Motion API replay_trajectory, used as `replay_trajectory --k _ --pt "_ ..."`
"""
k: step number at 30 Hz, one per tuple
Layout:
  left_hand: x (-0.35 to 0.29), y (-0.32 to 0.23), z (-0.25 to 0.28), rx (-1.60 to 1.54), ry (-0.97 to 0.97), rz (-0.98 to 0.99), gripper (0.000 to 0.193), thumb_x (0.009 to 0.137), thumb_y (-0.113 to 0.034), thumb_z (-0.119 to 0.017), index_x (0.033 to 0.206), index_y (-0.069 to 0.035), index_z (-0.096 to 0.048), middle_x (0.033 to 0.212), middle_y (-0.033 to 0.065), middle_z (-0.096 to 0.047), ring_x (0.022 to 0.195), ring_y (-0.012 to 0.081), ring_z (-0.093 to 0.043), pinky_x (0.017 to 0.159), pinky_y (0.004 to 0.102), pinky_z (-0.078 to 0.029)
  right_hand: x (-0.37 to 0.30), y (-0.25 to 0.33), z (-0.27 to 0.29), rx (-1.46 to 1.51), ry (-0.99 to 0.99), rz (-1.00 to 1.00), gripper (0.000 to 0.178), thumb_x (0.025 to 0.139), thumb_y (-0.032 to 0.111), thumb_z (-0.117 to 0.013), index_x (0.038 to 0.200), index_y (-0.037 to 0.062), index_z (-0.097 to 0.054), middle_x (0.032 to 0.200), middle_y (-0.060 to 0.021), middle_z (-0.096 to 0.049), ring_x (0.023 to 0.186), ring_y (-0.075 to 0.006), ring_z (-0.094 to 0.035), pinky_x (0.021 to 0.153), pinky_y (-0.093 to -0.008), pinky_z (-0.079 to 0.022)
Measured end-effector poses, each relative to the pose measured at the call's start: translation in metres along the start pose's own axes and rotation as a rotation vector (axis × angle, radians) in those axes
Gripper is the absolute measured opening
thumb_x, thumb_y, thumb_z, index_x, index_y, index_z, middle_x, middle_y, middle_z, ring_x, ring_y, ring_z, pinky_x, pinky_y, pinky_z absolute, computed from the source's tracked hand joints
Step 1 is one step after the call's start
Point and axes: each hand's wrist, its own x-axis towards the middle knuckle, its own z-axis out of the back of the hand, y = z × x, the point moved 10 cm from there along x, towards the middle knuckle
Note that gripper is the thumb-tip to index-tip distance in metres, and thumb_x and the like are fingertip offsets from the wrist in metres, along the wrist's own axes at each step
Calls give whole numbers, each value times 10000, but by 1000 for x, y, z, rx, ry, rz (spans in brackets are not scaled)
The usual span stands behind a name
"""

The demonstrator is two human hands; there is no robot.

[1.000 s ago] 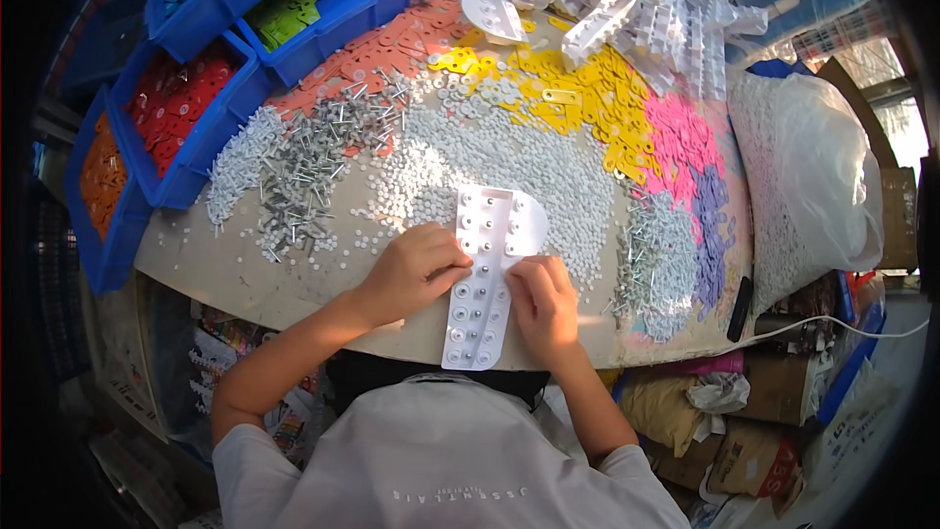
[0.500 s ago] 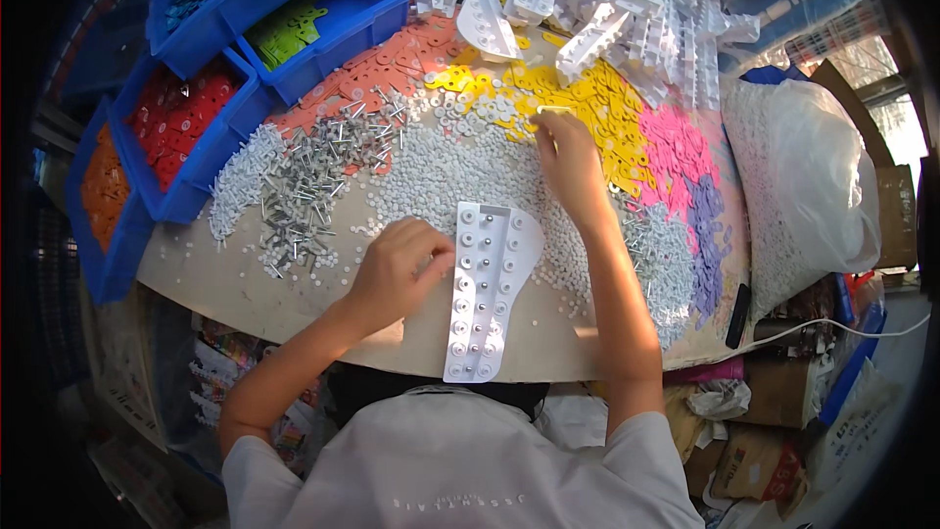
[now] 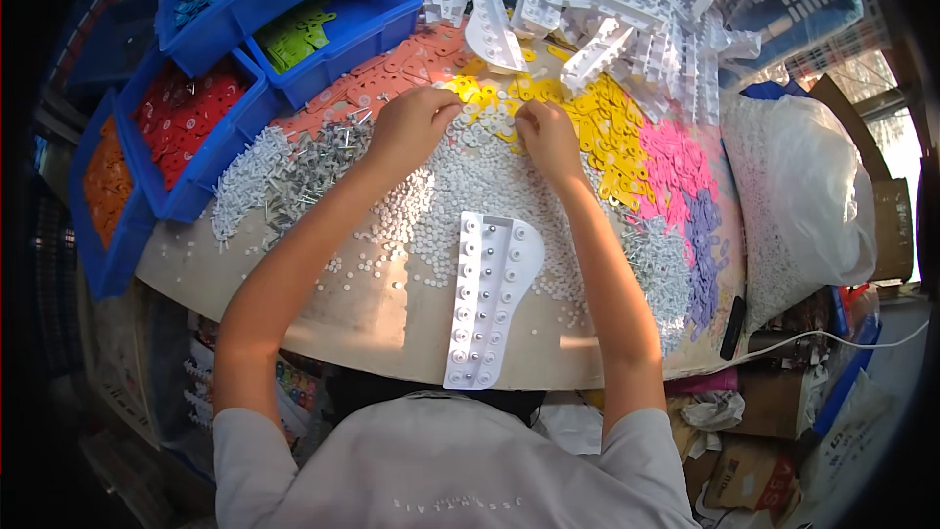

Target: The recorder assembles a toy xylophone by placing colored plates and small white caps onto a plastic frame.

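My left hand (image 3: 413,127) reaches over the far middle of the table, thumb and fingers pinched together beside the yellow flat plastic pieces (image 3: 477,91). To its right, also with fingers drawn together, my right hand (image 3: 550,142) is above the edge of more yellow pieces and white ring-shaped parts (image 3: 494,122). Whatever is in either pinch is too small or hidden to make out. Near the table's front edge lies a white plastic holder (image 3: 493,304), with rows of round studs along both sides and small metal-looking tips down its middle channel. Neither hand touches it.
Heaps of small white caps (image 3: 450,191), metal pins (image 3: 328,152), salmon pieces (image 3: 382,73), pink pieces (image 3: 678,162) and purple pieces (image 3: 703,250) cover the table. Blue bins (image 3: 338,44) stand at left. White moulded frames (image 3: 587,0) pile up behind; a plastic sack (image 3: 803,186) is at right.
My left hand has moved from beside the white holder up to the yellow pieces. My right hand has shifted slightly left and nearer; the hands are now close together.
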Motion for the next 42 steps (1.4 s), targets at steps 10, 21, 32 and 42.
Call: replay_trajectory --k 10,21,32,42 --pt "35 3 -48 274 52 -207 76 836 -132 -702 870 -64 -709 938 100 -662 943 303 -646 792 442 -519 -51 4 21 184 51 -175 124 921 100 -647 981 -8 -631 863 -203 -699 783 -358 -679 722 -424 -511" --pt "-9 -42 -23 -44 137 -19 117 883 -130 -720 932 -28 -689 852 87 -700 831 232 -656 732 383 -502 -66 22 23 156 -99 1 104 888 59 -683 951 -11 -638 874 -164 -693 804 -311 -658 750 -384 -517" --pt "-166 -77 -6 -378 459 -62 114 861 -94 -731 962 -48 -755 920 55 -671 904 216 -618 793 348 -496 -194 73 66 363 22 -139 65 911 43 -653 972 26 -668 880 -72 -677 823 -206 -588 765 -327 -469" --pt "-195 -81 -18 -289 368 -92 116 840 -63 -764 953 -38 -750 896 43 -648 826 190 -612 706 310 -499 -246 85 27 443 142 -165 87 858 -21 -695 937 8 -670 913 -62 -649 793 -173 -585 695 -299 -485"
